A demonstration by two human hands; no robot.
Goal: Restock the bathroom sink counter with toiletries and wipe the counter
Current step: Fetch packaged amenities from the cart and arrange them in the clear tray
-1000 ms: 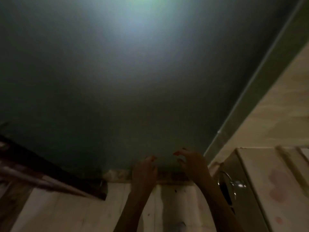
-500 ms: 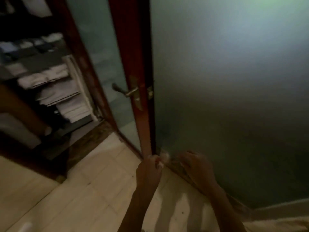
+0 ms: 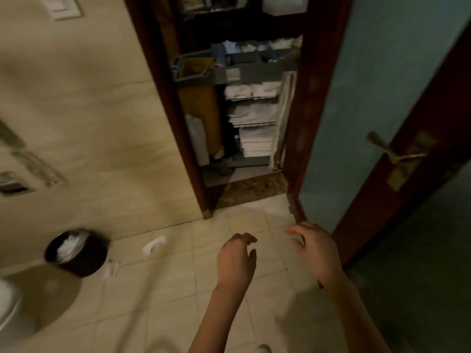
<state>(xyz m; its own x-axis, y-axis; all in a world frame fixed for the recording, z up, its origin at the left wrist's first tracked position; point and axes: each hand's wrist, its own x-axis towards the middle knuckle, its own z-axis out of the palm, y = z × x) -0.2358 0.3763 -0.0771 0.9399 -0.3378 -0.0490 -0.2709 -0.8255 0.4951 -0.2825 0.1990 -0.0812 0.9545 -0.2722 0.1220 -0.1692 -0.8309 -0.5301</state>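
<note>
The left hand (image 3: 235, 261) and right hand (image 3: 314, 250) are hovering empty over the tiled floor (image 3: 158, 301), slightly apart, palms down, fingers loosely curled. Well ahead, beyond the doorway, a cart (image 3: 251, 71) is carrying folded towels (image 3: 254, 115). The supplies (image 3: 254, 45) on top are showing too blurred to read.

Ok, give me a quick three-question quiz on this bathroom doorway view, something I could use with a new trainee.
1. Fill in: the black bin stands on the ___ beside the wall.
2. Multiple choice: the folded white towels lie A) in the black bin, B) on the shelves of the cart, C) on a sink counter.
3. True or false: the left hand and the right hand both hold toiletries.
Key: 1 floor. 2 B. 3 false, both hands are empty.
</note>
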